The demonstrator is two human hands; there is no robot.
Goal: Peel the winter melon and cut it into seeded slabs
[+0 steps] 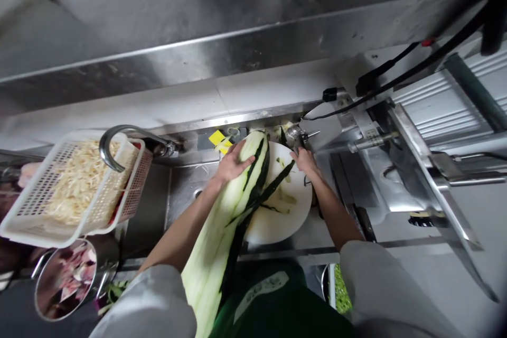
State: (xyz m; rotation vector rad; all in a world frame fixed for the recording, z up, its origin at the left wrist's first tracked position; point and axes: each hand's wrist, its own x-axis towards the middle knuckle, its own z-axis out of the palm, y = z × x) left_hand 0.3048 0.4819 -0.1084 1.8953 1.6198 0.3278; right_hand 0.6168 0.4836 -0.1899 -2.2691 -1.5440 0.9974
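A long winter melon (214,227), mostly pared to pale green with strips of dark skin left, slants from my body up to the round white cutting board (291,222). My left hand (233,163) grips its upper part, thumb across the pared flesh. At the board's right edge my right hand (304,161) is closed around something with a dark end that I cannot make out. A dark strip of peel (277,180) stretches between that hand and the melon. Other peel scraps lie on the board.
A white basket of bean sprouts (79,179) stands at left beneath a curved faucet (114,132). Below it is a metal pot (75,280) of cut reddish pieces. A steel shelf edge (237,42) overhangs the counter. Metal equipment (428,158) stands at right.
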